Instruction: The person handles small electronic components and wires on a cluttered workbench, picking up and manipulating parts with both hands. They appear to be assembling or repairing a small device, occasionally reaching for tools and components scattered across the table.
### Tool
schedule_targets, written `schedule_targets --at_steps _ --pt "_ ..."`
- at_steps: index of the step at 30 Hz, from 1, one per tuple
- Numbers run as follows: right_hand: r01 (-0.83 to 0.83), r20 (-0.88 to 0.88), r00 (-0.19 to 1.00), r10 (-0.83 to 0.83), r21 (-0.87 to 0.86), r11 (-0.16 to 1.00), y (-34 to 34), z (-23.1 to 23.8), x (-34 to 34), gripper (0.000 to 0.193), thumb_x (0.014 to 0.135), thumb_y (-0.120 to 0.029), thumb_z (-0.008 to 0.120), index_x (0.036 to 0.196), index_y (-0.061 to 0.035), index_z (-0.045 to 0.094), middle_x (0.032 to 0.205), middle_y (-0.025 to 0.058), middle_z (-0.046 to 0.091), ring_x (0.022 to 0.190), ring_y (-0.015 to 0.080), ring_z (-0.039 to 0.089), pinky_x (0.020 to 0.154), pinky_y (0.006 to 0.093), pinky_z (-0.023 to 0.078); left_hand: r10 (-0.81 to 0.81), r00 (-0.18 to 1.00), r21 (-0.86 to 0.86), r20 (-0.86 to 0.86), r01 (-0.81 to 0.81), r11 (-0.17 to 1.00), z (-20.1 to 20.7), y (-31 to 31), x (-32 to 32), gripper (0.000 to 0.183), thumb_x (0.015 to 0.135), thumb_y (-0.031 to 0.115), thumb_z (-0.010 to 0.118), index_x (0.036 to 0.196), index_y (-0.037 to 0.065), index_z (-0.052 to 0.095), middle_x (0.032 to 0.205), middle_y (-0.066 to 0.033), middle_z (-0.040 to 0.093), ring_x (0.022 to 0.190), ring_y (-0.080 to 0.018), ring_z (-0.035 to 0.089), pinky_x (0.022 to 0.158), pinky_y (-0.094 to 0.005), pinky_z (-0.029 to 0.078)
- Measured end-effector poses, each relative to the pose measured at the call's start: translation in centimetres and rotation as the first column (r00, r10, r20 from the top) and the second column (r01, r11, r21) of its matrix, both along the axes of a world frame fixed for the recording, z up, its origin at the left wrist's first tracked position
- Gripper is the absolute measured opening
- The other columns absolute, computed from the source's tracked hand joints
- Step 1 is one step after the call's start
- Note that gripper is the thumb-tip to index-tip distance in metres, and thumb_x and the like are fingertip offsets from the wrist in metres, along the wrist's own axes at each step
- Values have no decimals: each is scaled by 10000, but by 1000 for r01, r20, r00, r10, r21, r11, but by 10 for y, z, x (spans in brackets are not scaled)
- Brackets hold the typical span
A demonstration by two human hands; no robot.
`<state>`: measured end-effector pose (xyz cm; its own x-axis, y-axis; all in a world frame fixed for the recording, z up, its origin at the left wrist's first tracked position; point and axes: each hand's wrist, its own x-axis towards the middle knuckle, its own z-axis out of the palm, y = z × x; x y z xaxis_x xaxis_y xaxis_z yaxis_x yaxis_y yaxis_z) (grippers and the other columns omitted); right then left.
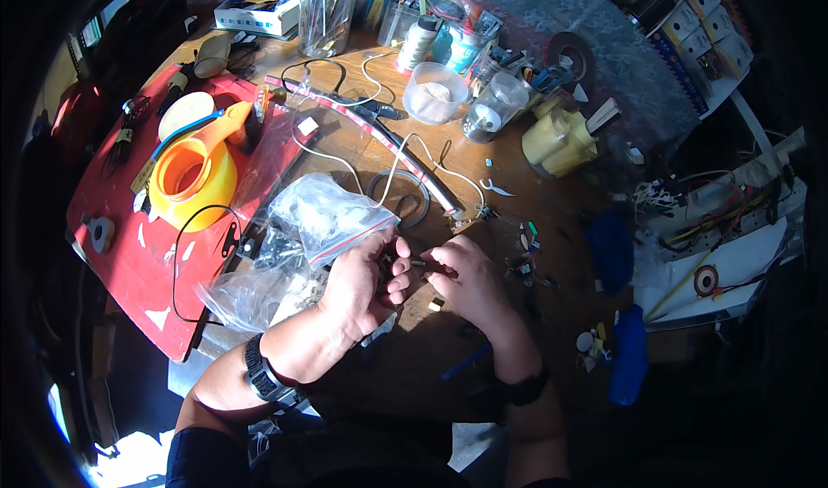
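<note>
We work with both hands close together over the near side of the bench, the left hand cupped palm inward and the right hand facing it. The step in hand, as we judge it, is fine handling of a small pale piece, which sits in the narrow space between the two hands. Our right fingers look pinched together on it. Our left fingers are curled in toward the palm, with something dark among them; we cannot tell whether they are clamped on it or merely cradle it.

A clear zip bag with a red seal line lies just beside the left hand, and a small cream block rests on the bench below the gap between our hands. Farther left, a yellow pot with an orange rim stands on a red board.

The next move, we think, calls for a light, steady pinch on the right and a still left palm beneath, since the piece is tiny and the fingers partly hide it; dropped, it could get lost among the loose bits nearby.
</note>
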<state>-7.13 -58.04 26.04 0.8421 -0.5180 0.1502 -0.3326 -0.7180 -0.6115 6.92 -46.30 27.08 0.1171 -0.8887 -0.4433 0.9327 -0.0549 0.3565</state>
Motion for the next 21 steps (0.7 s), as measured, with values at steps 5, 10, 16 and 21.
schedule_targets --at_steps 5,10,16,21 --pt "-65 -24 998 62 -137 988 -1 -1 0 161 710 -93 657 860 -69 603 840 87 541 821 269 557 717 373 456 -18 999 17 -30 18 1000 -1 0 1 269 932 313 417 812 85 493 659 6 412 532 -92 365 436 -204 260" --pt "-139 -58 990 130 -197 971 0 4 -1 156 715 -105 651 852 -75 582 850 87 532 853 285 544 748 394 446 -10 999 -29 -52 8 1000 -5 -2 -1 352 940 362 394 842 48 519 684 -31 453 574 -123 412 433 -208 283" --pt "-166 -71 985 156 -163 973 2 5 2 164 711 -97 641 861 -75 579 871 86 526 866 281 542 759 392 446 -28 999 -106 -44 23 994 -10 -3 0 440 949 394 332 853 29 558 731 -70 548 602 -158 475 472 -238 345" --pt "-182 -56 983 176 -125 975 5 6 3 183 707 -115 649 870 -64 581 883 92 526 877 285 542 766 394 448 -7 998 -106 -63 1 994 -10 -5 -2 459 940 411 356 844 7 551 739 -93 538 624 -178 469 469 -245 335"
